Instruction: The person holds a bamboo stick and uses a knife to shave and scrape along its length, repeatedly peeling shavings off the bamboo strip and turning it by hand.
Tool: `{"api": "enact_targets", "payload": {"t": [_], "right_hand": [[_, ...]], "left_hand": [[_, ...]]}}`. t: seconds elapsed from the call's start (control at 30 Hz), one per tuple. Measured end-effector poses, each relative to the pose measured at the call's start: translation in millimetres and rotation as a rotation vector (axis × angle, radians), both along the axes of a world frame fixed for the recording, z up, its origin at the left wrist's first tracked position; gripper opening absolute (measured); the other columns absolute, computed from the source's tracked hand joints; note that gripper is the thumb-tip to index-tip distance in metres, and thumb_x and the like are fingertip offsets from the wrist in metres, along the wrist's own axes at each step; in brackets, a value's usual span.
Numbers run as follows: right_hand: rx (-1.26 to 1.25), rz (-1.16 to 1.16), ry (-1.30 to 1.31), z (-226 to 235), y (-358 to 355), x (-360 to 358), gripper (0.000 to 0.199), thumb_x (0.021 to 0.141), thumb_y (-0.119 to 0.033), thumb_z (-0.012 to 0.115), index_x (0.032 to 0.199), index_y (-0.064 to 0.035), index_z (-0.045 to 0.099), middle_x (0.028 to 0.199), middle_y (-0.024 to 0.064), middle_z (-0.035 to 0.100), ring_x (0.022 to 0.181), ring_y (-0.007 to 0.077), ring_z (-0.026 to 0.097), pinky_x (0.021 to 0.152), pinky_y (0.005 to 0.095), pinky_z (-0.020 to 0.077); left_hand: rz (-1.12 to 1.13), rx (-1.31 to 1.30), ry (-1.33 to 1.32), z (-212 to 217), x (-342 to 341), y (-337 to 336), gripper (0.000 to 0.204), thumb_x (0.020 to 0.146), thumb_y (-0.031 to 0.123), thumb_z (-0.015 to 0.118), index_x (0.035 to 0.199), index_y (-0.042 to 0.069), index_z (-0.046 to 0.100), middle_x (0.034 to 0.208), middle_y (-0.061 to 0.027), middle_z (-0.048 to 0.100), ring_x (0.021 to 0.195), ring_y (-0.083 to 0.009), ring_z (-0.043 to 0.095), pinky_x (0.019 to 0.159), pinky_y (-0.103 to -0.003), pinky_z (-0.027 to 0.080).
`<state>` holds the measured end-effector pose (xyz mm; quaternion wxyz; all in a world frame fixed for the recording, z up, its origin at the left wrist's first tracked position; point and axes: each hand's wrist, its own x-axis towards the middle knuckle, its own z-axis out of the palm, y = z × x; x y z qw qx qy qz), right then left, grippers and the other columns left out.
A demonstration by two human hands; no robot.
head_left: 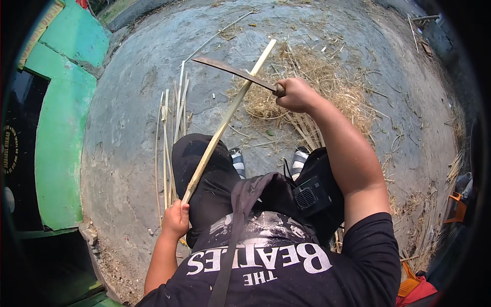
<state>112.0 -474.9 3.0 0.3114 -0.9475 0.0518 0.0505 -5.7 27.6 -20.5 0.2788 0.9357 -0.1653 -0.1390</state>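
My left hand (176, 220) is closed round the near end of a long, pale bamboo strip (221, 128). The strip slants up and away to the right, passing over my left thigh. My right hand (297, 95) grips the short handle of a machete (232, 70). Its long, brownish blade points left and crosses the strip near the far end. A small, light sliver shows where blade and strip meet. Whether the edge is biting into the strip I cannot tell.
A heap of curled shavings (312, 87) lies on the grey concrete ground beyond my feet. Several thin split strips (168, 138) lie left of my left knee. A green wall (59, 153) stands at the left. A black boxy device (309, 193) rests on my right thigh.
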Motion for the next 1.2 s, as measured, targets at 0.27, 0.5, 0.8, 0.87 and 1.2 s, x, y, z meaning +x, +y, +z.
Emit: {"api": "enact_targets", "payload": {"t": [0.27, 0.5, 0.8, 0.87, 1.2], "right_hand": [[0.108, -0.062, 0.067, 7.1, 17.3, 0.9, 0.019, 0.081, -0.017, 0.067, 0.097, -0.0060, 0.072, 0.091, 0.0188, 0.073, 0.087, 0.0368, 0.071, 0.078, 0.0453, 0.0550], [-0.041, 0.084, -0.127, -5.2, 20.7, -7.0, 0.013, 0.083, -0.015, 0.065, 0.091, -0.0068, 0.072, 0.088, 0.0188, 0.072, 0.083, 0.0385, 0.070, 0.076, 0.0479, 0.0546], [0.192, -0.308, -0.171, -25.3, -38.0, 8.8, 0.014, 0.087, -0.019, 0.065, 0.092, -0.0071, 0.070, 0.079, 0.0175, 0.070, 0.072, 0.0348, 0.067, 0.071, 0.0457, 0.0518], [0.146, -0.250, -0.160, -22.5, -36.1, 5.8, 0.013, 0.087, -0.019, 0.066, 0.092, -0.0076, 0.070, 0.080, 0.0167, 0.071, 0.074, 0.0347, 0.068, 0.071, 0.0456, 0.0527], [-0.312, 0.366, -0.231, 24.2, 39.2, -18.8, 0.014, 0.076, -0.021, 0.073, 0.087, -0.0132, 0.069, 0.079, 0.0122, 0.071, 0.080, 0.0360, 0.071, 0.073, 0.0476, 0.0574]], "left_hand": [[0.000, -0.043, -0.068, -3.8, -7.1, 3.2, 0.054, 0.107, 0.048, 0.048, 0.078, 0.002, 0.048, 0.064, -0.0264, 0.054, 0.064, -0.0518, 0.056, 0.054, -0.051, 0.041], [0.006, -0.032, 0.016, 7.0, -2.2, 3.1, 0.052, 0.106, 0.046, 0.049, 0.080, 0.001, 0.048, 0.065, -0.0267, 0.054, 0.066, -0.0520, 0.056, 0.055, -0.050, 0.042], [-0.026, -0.004, 0.039, 10.7, 7.5, 1.6, 0.051, 0.106, 0.045, 0.050, 0.081, 0.001, 0.048, 0.064, -0.0259, 0.053, 0.064, -0.0519, 0.055, 0.054, -0.050, 0.042], [-0.039, 0.002, 0.025, 13.3, 9.8, 3.6, 0.050, 0.106, 0.044, 0.050, 0.080, 0.001, 0.048, 0.064, -0.0258, 0.053, 0.064, -0.0518, 0.056, 0.054, -0.050, 0.042], [-0.027, 0.075, -0.153, 4.5, 2.0, 2.6, 0.051, 0.104, 0.044, 0.056, 0.076, 0.002, 0.047, 0.063, -0.0263, 0.053, 0.063, -0.0520, 0.056, 0.053, -0.051, 0.042]]}}
